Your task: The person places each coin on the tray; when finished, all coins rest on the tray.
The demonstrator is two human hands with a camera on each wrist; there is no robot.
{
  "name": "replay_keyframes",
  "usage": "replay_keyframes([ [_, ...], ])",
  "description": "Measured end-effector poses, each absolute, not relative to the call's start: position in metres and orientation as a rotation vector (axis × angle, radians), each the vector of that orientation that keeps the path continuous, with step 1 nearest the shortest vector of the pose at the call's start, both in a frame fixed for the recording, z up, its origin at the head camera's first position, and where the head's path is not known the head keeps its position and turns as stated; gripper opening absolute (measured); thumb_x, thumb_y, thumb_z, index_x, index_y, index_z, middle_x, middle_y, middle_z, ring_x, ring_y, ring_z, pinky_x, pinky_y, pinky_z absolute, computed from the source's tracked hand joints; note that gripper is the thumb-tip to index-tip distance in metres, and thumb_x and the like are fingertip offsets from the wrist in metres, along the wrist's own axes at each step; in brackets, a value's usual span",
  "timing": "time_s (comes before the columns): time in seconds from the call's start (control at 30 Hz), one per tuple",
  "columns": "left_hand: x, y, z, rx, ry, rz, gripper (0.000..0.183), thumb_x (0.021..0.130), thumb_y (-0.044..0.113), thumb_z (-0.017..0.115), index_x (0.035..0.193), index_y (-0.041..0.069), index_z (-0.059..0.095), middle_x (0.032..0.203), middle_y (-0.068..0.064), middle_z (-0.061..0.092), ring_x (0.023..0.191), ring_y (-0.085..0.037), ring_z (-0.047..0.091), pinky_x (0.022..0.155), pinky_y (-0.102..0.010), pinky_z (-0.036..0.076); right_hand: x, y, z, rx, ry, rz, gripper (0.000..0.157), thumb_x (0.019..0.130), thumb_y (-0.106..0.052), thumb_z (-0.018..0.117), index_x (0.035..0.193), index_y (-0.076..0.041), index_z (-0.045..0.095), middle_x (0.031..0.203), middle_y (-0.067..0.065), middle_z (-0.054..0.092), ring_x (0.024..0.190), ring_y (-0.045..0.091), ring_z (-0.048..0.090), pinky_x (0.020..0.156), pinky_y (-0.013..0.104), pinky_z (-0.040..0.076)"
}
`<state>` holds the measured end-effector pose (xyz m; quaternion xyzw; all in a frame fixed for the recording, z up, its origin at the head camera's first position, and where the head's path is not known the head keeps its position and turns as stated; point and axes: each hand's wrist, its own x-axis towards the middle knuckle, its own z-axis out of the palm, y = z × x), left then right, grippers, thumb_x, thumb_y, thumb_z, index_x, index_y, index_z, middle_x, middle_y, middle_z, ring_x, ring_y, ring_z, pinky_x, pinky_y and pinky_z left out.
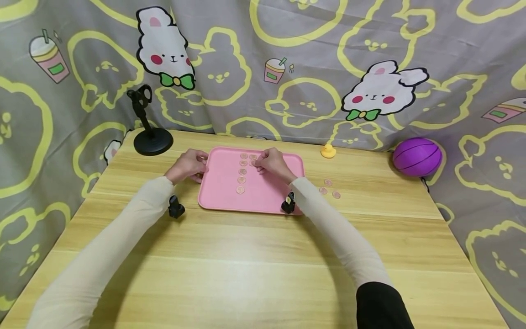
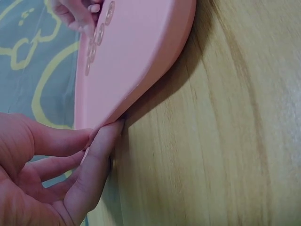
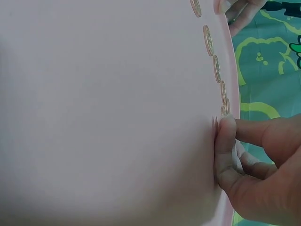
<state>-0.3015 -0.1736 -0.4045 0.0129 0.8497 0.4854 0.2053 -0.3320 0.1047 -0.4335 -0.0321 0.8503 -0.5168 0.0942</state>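
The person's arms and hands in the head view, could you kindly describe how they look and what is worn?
The left arm and right arm wear long cream sleeves. Higher on the right arm, a black sleeve shows. The left hand and right hand wear no gloves. A small black device shows by the left wrist, a second device by the right.

cream sleeves (image 1: pixel 119 237), black right-arm cloth (image 1: pixel 383 305), black wrist cameras (image 1: pixel 176 208)

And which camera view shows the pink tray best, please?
The head view: all four sides of the pink tray show. Both wrist views catch only part of its surface and rim, from close up.
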Motion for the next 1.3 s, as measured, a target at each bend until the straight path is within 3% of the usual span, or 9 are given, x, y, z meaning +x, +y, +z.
replay_keyframes([
  [0.27,-0.3,-0.173,-0.403,0.041,2.393,1.321,0.06,0.098,-0.003,0.055,0.156,-0.009,0.039,0.132,-0.03,0.056,0.095,-0.028,0.07,0.069,-0.032,0.066,-0.334,0.108,-0.424,0.015,2.385,-1.627,0.013,0.1,0.001,0.063,0.103,0.013,0.07,0.087,0.018,0.074,0.059,0.012,0.066,0.06,0.022,0.062],
  [0.53,-0.299,-0.174,-0.406,0.039,2.374,1.328,0.06,0.099,-0.002,0.053,0.156,-0.008,0.038,0.132,-0.03,0.056,0.095,-0.028,0.068,0.07,-0.032,0.066,-0.329,0.129,-0.412,-0.105,2.453,-1.507,0.02,0.103,-0.004,0.062,0.113,0.011,0.069,0.101,0.026,0.073,0.076,0.02,0.069,0.073,0.028,0.063],
  [0.8,-0.3,-0.174,-0.405,0.041,2.39,1.318,0.06,0.099,-0.003,0.053,0.156,-0.008,0.038,0.132,-0.029,0.055,0.095,-0.027,0.068,0.069,-0.031,0.066,-0.321,0.165,-0.402,-0.184,2.53,-1.388,0.019,0.102,0.001,0.057,0.115,0.01,0.067,0.101,0.02,0.07,0.083,0.023,0.068,0.082,0.039,0.063],
  [1.03,-0.3,-0.173,-0.407,0.055,2.397,1.317,0.059,0.098,-0.003,0.053,0.155,-0.009,0.04,0.131,-0.029,0.055,0.095,-0.028,0.069,0.069,-0.032,0.066,-0.312,0.207,-0.396,-0.196,2.555,-1.346,0.019,0.102,-0.001,0.062,0.117,0.009,0.067,0.098,0.014,0.069,0.084,0.021,0.068,0.079,0.034,0.063],
  [1.3,-0.303,-0.174,-0.409,0.057,2.416,1.319,0.058,0.097,-0.004,0.054,0.154,-0.009,0.042,0.128,-0.028,0.056,0.091,-0.025,0.068,0.069,-0.032,0.066,-0.302,0.267,-0.392,-0.339,2.633,-1.19,0.017,0.102,-0.001,0.062,0.113,0.011,0.067,0.1,0.027,0.069,0.079,0.022,0.067,0.069,0.029,0.06],
])
